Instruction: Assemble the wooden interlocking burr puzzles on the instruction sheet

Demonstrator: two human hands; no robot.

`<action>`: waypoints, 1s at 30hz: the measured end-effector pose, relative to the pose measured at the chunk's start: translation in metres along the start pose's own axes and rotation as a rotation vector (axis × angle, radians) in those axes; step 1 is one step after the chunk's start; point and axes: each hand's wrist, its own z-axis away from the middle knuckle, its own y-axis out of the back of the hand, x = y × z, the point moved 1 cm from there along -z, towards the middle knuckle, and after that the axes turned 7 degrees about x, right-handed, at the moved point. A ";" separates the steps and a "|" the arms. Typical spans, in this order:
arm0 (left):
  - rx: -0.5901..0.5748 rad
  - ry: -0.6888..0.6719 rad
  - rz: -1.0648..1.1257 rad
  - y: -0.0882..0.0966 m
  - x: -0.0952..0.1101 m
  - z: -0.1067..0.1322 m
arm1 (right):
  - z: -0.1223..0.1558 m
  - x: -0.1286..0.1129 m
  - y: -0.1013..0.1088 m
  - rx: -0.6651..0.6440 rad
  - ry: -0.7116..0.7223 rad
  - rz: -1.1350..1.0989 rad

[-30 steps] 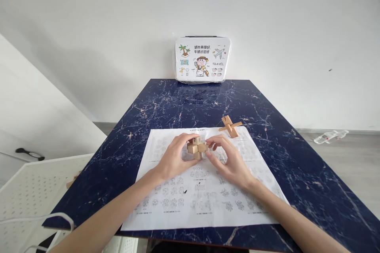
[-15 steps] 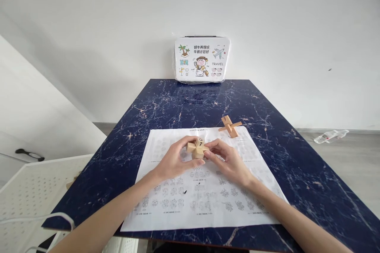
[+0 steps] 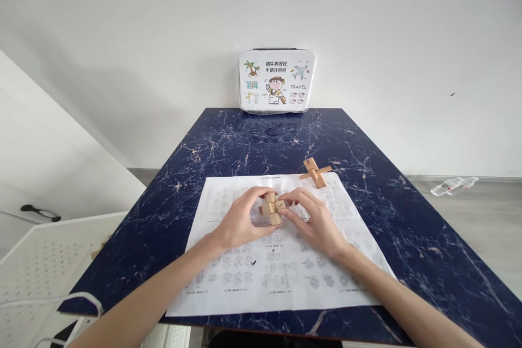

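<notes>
A small wooden interlocking puzzle point(image 3: 272, 207) made of crossed light-wood bars sits between my two hands above a white printed sheet point(image 3: 277, 261). My left hand point(image 3: 240, 220) curls round its left side, thumb and fingers closed on the bars. From the right, my right hand point(image 3: 314, 220) pinches the same puzzle with its fingertips. A second wooden cross puzzle point(image 3: 315, 172) lies apart at the sheet's far right corner, untouched.
The sheet lies on a dark blue marbled table point(image 3: 387, 217). A white illustrated case point(image 3: 277, 81) stands against the wall at the table's far edge. A white perforated rack point(image 3: 44, 261) is at the left; a clear plastic bottle point(image 3: 451, 186) lies on the floor at the right.
Both hands have turned the wooden puzzle between them, so its bars point differently. The hands stay in the same place above the sheet.
</notes>
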 end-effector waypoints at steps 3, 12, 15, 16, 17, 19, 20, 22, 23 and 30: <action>-0.025 0.022 0.028 0.003 0.003 -0.002 | 0.001 0.001 0.001 -0.026 -0.008 0.004; -0.060 0.063 0.118 0.008 0.006 -0.006 | 0.001 -0.001 0.002 -0.056 0.039 -0.018; -0.072 0.062 0.116 0.008 0.006 -0.006 | 0.001 0.001 0.003 -0.058 0.042 -0.012; -0.069 0.054 0.111 0.007 0.006 -0.005 | 0.001 0.001 0.003 -0.054 0.039 -0.007; -0.063 0.042 0.101 0.006 0.006 -0.005 | 0.002 0.001 0.003 -0.049 0.032 0.001; -0.044 0.007 0.070 0.003 0.004 -0.003 | 0.002 0.000 0.002 -0.034 0.005 0.022; -0.031 -0.012 0.052 0.002 0.003 -0.002 | 0.003 0.000 0.001 -0.028 -0.015 0.033; -0.007 -0.061 0.015 0.000 0.000 -0.001 | 0.004 0.000 0.000 -0.023 -0.059 0.047; 0.004 -0.096 -0.005 -0.001 -0.001 0.000 | 0.004 0.000 0.000 -0.023 -0.082 0.048; 0.024 -0.365 -0.166 0.001 0.001 0.002 | 0.000 -0.005 -0.001 -0.115 -0.190 -0.019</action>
